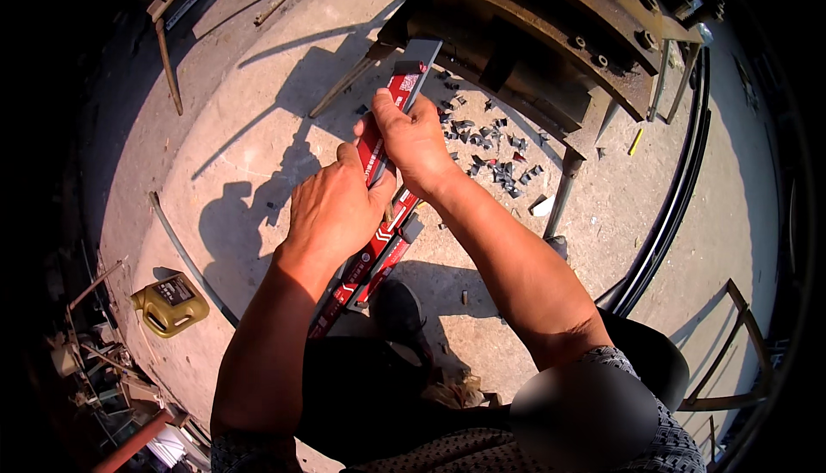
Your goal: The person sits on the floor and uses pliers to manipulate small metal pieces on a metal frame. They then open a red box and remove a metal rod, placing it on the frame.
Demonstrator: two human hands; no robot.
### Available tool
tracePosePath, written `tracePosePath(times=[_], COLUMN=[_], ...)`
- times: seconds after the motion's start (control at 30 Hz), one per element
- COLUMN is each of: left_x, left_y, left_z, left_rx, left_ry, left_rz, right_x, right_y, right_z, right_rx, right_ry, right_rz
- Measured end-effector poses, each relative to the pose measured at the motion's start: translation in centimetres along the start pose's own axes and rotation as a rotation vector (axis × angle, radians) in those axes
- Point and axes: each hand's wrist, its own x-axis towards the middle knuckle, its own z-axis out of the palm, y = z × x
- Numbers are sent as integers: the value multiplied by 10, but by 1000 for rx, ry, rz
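Note:
A long grey flat profile with red printed film (372, 150) slants across the middle, its bare grey end pointing up and away. My right hand (416, 143) is wrapped round its upper part, thumb along the red face. Lower down, my left hand (334, 211) grips the same profile from the left, fingers bent over it. A second red-filmed profile (385, 273) lies beside its lower stretch, close to my dark shoe (399, 314). What is under my palms is hidden.
A rusty steel machine bench (533, 34) on legs stands just beyond my hands. Several small black offcuts (486, 138) litter the concrete floor beneath. An olive jug (172, 305) stands at left. Long black bars (671, 215) lie at right, near a metal frame (731, 344).

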Motion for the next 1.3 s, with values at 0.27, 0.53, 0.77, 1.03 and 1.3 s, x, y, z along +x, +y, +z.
tracePosePath(times=[0.27,0.53,0.77,1.03,1.3], left_x=[-3,-16,-22,-16,-10], left_y=[1,10,0,-5,-4], left_z=[2,-18,-9,-32,-15], left_rx=[-64,-129,-374,-498,-533], left_ry=[15,-74,-79,-148,-148], left_rz=[-14,-43,-75,-151,-109], right_x=[-2,-4,-12,-1,5], right_y=[-7,-15,-31,-28,-11], right_z=[0,-4,3,17,13], right_rx=[-80,-17,-76,-210,-324], right_ry=[16,2,62,122,238], right_rz=[51,76,117,107,38])
